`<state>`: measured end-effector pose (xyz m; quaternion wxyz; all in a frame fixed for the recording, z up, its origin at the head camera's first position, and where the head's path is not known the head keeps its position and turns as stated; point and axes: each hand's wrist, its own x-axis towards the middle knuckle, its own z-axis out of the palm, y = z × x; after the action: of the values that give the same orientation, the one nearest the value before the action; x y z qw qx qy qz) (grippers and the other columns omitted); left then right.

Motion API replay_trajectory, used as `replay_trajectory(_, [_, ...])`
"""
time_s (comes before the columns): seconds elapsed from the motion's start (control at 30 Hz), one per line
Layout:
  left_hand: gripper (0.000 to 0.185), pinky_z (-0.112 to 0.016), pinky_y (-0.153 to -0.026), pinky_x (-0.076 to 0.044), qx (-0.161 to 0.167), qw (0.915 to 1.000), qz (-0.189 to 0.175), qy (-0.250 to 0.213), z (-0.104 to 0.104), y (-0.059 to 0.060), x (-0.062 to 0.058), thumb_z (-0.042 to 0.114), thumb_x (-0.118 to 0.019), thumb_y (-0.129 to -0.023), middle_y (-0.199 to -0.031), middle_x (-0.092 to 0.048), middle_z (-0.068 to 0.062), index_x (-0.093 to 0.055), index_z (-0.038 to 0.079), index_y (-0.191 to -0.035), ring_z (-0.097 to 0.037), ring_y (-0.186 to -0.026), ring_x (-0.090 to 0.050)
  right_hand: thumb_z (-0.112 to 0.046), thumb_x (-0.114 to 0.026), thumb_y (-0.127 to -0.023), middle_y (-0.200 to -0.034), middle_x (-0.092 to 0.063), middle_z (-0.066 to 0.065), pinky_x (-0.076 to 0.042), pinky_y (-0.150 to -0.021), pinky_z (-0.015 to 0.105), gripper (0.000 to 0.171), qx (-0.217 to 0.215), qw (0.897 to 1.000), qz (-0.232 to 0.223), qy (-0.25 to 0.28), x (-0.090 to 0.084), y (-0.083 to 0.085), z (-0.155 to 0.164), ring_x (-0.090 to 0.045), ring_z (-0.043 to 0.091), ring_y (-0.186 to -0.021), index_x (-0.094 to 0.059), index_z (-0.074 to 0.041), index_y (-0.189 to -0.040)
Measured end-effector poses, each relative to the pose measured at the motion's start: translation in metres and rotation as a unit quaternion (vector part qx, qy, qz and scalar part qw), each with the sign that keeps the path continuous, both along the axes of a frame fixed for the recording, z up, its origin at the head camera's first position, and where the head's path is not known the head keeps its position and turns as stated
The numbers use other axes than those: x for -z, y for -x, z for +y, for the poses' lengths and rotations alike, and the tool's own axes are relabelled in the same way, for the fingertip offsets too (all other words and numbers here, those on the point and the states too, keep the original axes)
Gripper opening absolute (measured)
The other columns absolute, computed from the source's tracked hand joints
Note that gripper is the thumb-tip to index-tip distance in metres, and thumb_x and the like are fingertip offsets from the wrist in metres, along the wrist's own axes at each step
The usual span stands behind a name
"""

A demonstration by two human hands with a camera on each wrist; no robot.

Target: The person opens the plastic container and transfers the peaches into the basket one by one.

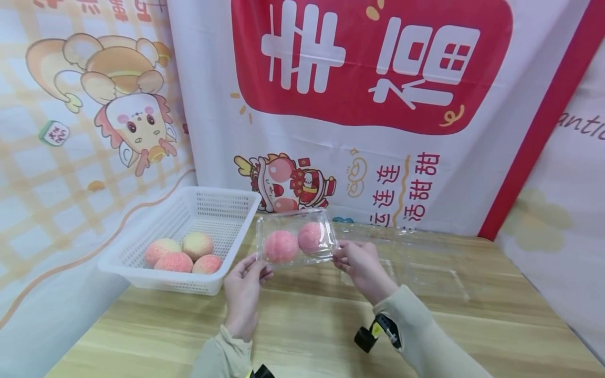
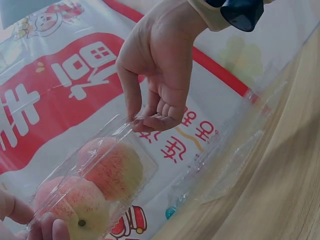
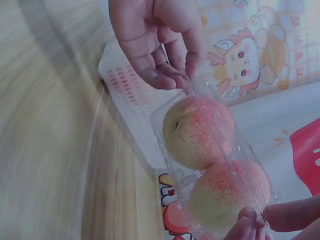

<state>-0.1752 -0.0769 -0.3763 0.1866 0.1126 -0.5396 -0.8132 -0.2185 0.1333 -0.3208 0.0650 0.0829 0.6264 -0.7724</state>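
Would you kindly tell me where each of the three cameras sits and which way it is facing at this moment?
Head: worn on the head, looking forward and down at the wooden table; left hand, right hand and both sleeves show, holding a clear clamshell box.
Left wrist: looks across at the right hand; its own fingers show at the corner.
Right wrist: looks across at the left hand and white basket.
All share the box with two peaches.
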Motion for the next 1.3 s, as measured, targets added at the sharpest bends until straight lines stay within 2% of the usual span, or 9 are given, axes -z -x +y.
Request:
replay_trajectory(0.13, [0.032, -0.032, -0.080, -0.057, 0.010, 0.9999, 0.000, 0.003, 0.002, -0.008, -0.006, -0.004, -0.060, -0.092, -0.092, -0.068, -0.015, -0.057, -0.009, -0.124, -0.020, -0.080, -0.068, 0.016, -0.054, -0.085, -0.115, -0.053, 0.023, -0.048, -0.095, 0.039, 0.042, 0.007, 1.000, 0.006, 0.019, -0.001, -0.016, 0.004, -0.057, 0.023, -0.088, -0.048, 0.016, -0.127])
replay_trajectory(0.47, [0.031, -0.036, -0.085, -0.056, 0.034, 0.9993, 0.009, -0.010, 0.009, -0.029, -0.015, -0.004, -0.061, -0.092, -0.094, -0.066, -0.017, -0.059, -0.008, -0.122, -0.021, -0.083, -0.066, 0.011, -0.058, -0.088, -0.111, -0.056, 0.020, -0.050, -0.090, 0.035, 0.035, 0.036, 0.998, 0.032, 0.035, 0.001, -0.048, 0.012, -0.058, 0.023, -0.091, -0.052, 0.015, -0.122])
replay_trajectory(0.7, [0.032, -0.035, -0.083, -0.057, 0.053, 0.9986, 0.004, 0.005, 0.014, -0.045, -0.018, -0.001, -0.062, -0.093, -0.097, -0.066, -0.018, -0.057, -0.009, -0.124, -0.023, -0.085, -0.067, 0.011, -0.058, -0.088, -0.109, -0.054, 0.018, -0.051, -0.089, 0.034, 0.034, 0.047, 0.996, 0.026, 0.066, 0.007, -0.068, 0.019, -0.057, 0.023, -0.091, -0.049, 0.015, -0.121])
replay_trajectory(1.03, [0.033, -0.034, -0.082, -0.057, 0.068, 0.9972, -0.029, 0.013, 0.018, -0.058, -0.007, -0.001, -0.062, -0.093, -0.094, -0.065, -0.017, -0.057, -0.009, -0.125, -0.022, -0.084, -0.067, 0.009, -0.059, -0.089, -0.106, -0.054, 0.016, -0.050, -0.089, 0.036, 0.037, 0.044, 0.995, 0.003, 0.090, 0.027, -0.091, 0.029, -0.057, 0.024, -0.092, -0.046, 0.014, -0.123])
replay_trajectory(1.3, [0.031, -0.034, -0.081, -0.057, 0.070, 0.9965, -0.039, 0.024, 0.015, -0.059, 0.003, -0.001, -0.058, -0.095, -0.102, -0.064, -0.019, -0.055, -0.010, -0.125, -0.023, -0.086, -0.066, 0.010, -0.058, -0.087, -0.101, -0.058, 0.014, -0.049, -0.092, 0.038, 0.036, 0.010, 0.995, -0.016, 0.099, 0.046, -0.095, 0.030, -0.059, 0.023, -0.090, -0.047, 0.016, -0.121])
